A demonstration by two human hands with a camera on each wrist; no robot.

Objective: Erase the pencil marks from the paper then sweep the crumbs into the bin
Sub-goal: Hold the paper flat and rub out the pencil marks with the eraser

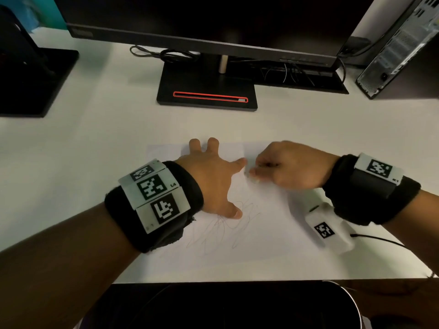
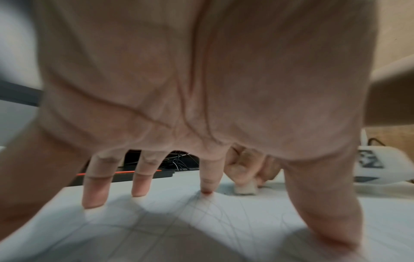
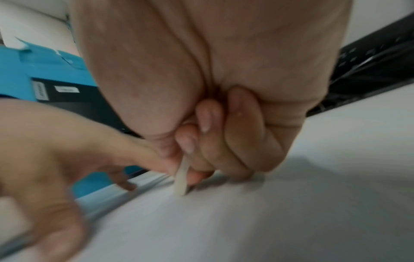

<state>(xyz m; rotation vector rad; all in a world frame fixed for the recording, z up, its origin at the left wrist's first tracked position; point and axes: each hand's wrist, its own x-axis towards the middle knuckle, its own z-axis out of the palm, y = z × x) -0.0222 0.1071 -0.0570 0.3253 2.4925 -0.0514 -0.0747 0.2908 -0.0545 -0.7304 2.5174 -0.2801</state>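
A white sheet of paper (image 1: 266, 224) lies on the white desk with grey pencil scribbles (image 1: 225, 224) on its near half. My left hand (image 1: 213, 176) is spread flat on the sheet, its fingers (image 2: 94, 187) straight and pressing down beside the scribbles. My right hand (image 1: 285, 165) pinches a small white eraser (image 2: 245, 189), whose tip touches the paper just right of the left index finger. The eraser (image 3: 181, 179) shows in the right wrist view between thumb and curled fingers. In the head view the eraser is mostly hidden under the right hand.
A black monitor stand (image 1: 206, 91) with a red-edged slot stands behind the paper. A second black stand (image 1: 35, 79) is at the far left, a computer tower (image 1: 399, 51) at the far right. Cables (image 1: 164, 53) lie behind. The dark bin (image 1: 237, 307) sits below the desk's front edge.
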